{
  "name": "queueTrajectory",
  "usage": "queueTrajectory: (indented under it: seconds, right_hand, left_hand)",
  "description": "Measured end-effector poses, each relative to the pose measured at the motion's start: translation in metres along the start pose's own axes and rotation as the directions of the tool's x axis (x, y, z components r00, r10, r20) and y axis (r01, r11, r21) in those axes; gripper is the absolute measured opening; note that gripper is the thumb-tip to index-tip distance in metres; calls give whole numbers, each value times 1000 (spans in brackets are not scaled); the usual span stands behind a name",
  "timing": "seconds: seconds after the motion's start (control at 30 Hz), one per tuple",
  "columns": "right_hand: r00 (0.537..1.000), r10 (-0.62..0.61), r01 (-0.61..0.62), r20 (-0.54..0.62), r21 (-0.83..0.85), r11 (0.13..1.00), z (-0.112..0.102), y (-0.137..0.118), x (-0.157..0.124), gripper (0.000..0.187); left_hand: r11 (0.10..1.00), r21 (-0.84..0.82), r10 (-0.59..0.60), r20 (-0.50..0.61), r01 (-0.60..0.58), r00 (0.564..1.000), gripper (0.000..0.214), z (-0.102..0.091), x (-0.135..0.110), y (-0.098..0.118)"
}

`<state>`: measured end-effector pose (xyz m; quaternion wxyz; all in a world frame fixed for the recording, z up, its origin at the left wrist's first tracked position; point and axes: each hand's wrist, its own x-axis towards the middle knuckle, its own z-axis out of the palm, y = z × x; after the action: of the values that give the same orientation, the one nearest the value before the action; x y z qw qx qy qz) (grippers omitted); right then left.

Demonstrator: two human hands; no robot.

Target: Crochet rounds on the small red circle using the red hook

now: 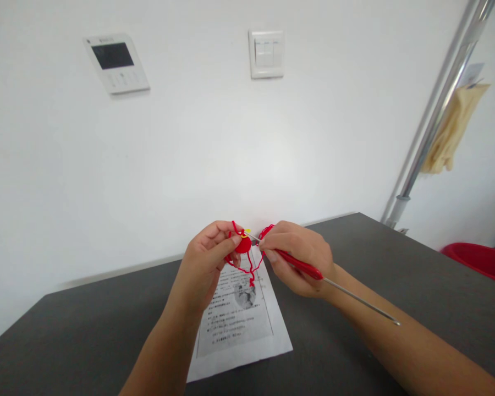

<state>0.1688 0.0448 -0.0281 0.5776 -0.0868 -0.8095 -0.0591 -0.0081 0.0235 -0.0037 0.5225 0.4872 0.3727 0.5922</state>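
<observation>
Between the thumb and fingers of my left hand (pixel 210 250) is a small round piece of red crochet (pixel 243 244), with a yellow stitch marker (pixel 246 233) at its top edge. My right hand (pixel 299 256) is closed around the red handle of a double-ended crochet hook (pixel 301 265). The hook's near tip touches the work beside the yellow marker; its other metal end points down to the right. Red yarn (pixel 251 269) hangs below the piece and runs over my left fingers. Behind my right hand, more red yarn (pixel 266 231) is bunched, partly hidden.
A printed sheet of paper (pixel 247 330) lies under my hands on the dark table (pixel 107 324). The white wall (pixel 190 137) rises right behind the table. A red basin (pixel 478 261) stands past the right edge, near a metal pole (pixel 437 115) and hanging yellowish gloves (pixel 454 126).
</observation>
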Motion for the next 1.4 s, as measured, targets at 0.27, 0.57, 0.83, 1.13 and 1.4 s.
queueTrajectory:
  seconds: [0.27, 0.57, 0.83, 1.13, 1.4]
  right_hand:
    - [987, 155, -152, -35, 82, 985, 3, 4, -4, 9]
    - [999, -31, 34, -27, 82, 996, 5, 11, -3, 15]
    - [999, -28, 28, -33, 5, 1000, 3, 8, -1, 18]
    - [997, -71, 71, 19, 0, 997, 4, 8, -3, 14]
    - [934, 350, -358, 73, 160, 920, 2, 9, 1, 5]
  left_hand:
    - [1000, -9, 2, 19, -2, 1000, 19, 0, 0, -1]
    - [999, -28, -15, 76, 17, 997, 44, -2, -1, -2]
    - [998, -45, 36, 110, -32, 993, 48, -2, -2, -4]
    - [990, -140, 17, 84, -5, 996, 50, -3, -1, -5]
    - [994, 71, 73, 141, -84, 987, 61, -8, 1, -9]
